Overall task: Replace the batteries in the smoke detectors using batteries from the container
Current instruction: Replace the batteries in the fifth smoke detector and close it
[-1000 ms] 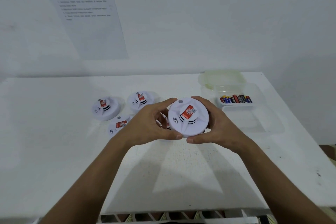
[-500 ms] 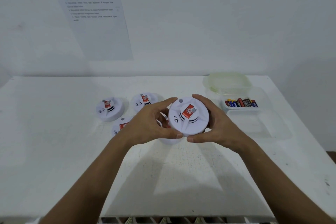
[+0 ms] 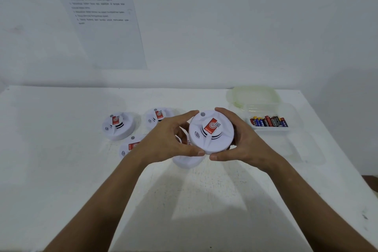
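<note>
Held detector: a white round smoke detector with a red label on its raised centre, lifted above the bench between both hands, its face tilted toward the camera.
Left hand: the left hand grips the detector's left edge, fingers curled over the far rim and thumb pressed on the near rim.
Right hand: the right hand grips the right edge the same way (fingers round the far side, thumb under the near rim), the two thumb tips almost meeting below the detector.
Detectors on the bench: one far left detector lies face up; a second, the back detector, lies just right of it and is partly hidden by the left hand; a third, the near-left detector, shows beside the left wrist; a fourth white body, the hidden detector, lies under the hands, mostly covered.
Batteries: a row of coloured batteries lies inside a clear container at the right of the bench, well apart from the held detector.
Lid: a pale greenish lid lies just behind the container, touching or overlapping it.
Bench: white bench against a white wall.
Wall: a printed sheet is stuck up at the left, text too blurred to read.
</note>
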